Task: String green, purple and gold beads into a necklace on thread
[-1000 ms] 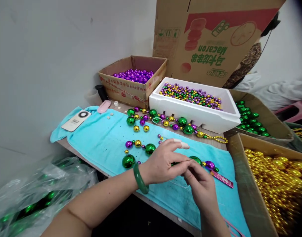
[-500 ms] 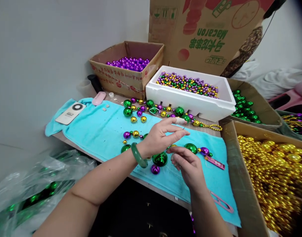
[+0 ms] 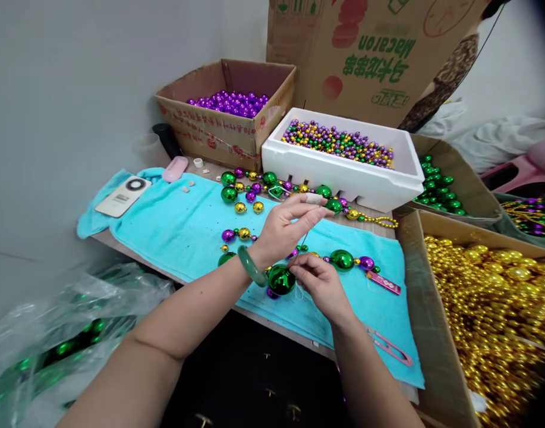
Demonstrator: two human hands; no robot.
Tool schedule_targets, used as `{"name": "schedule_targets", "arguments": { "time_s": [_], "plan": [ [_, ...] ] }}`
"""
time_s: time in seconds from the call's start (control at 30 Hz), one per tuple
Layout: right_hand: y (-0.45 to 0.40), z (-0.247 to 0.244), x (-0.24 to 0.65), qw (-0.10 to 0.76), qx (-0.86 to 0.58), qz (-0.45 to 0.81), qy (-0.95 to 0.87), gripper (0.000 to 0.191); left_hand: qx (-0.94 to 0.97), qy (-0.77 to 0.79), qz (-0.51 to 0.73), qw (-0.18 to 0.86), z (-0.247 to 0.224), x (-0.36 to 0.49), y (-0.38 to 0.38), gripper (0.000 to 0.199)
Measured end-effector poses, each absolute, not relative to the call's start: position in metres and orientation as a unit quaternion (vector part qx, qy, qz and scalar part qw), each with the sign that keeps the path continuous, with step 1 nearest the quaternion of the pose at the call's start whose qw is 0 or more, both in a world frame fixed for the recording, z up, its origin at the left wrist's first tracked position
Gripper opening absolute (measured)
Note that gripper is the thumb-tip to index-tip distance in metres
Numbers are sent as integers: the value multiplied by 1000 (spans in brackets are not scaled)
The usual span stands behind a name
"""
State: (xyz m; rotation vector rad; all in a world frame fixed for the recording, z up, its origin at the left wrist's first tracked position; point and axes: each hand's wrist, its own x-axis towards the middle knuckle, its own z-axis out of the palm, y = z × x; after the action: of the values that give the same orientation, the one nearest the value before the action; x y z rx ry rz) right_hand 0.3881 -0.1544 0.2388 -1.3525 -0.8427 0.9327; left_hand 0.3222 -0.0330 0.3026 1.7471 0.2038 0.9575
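My left hand [image 3: 292, 223], with a green bangle at the wrist and white tape on one finger, hovers over the towel. Its thumb and fingers press together; whatever lies between them is too small to make out. Below it, my right hand [image 3: 317, 279] pinches a thin dark needle [image 3: 302, 244] that slants upward. Those right fingertips touch the side of a large shiny green bead [image 3: 281, 279], and a purple bead [image 3: 272, 292] is partly hidden behind it. White thread [image 3: 300, 292] hangs by the right fingers. A row of green, purple and gold beads [image 3: 342, 260] lies behind both hands.
A turquoise towel [image 3: 174, 220] covers the table. Behind it stand a white foam box [image 3: 334, 172] of small beads and a carton [image 3: 210, 139] of purple beads. A carton [image 3: 446, 321] of gold beads borders the right side. Pink thread snips [image 3: 390, 346] lie near the front.
My right hand has moved left and up to the large green bead, its fingers now pinched. My left hand has shifted slightly left and up. The view has tilted a little.
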Motion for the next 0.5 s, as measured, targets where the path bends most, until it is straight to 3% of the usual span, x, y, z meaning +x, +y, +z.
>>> {"name": "schedule_targets", "arguments": {
  "time_s": [0.1,0.27,0.5],
  "plan": [
    [-153,240,393,641,-559,415,-322,18,740,76,334,579,296,316,-30,31],
    [-159,245,404,721,-494,424,-237,21,794,126,131,580,260,294,-38,83],
    [-168,271,400,780,-414,434,-180,19,822,153,157,525,200,288,-63,86]
  ]
}}
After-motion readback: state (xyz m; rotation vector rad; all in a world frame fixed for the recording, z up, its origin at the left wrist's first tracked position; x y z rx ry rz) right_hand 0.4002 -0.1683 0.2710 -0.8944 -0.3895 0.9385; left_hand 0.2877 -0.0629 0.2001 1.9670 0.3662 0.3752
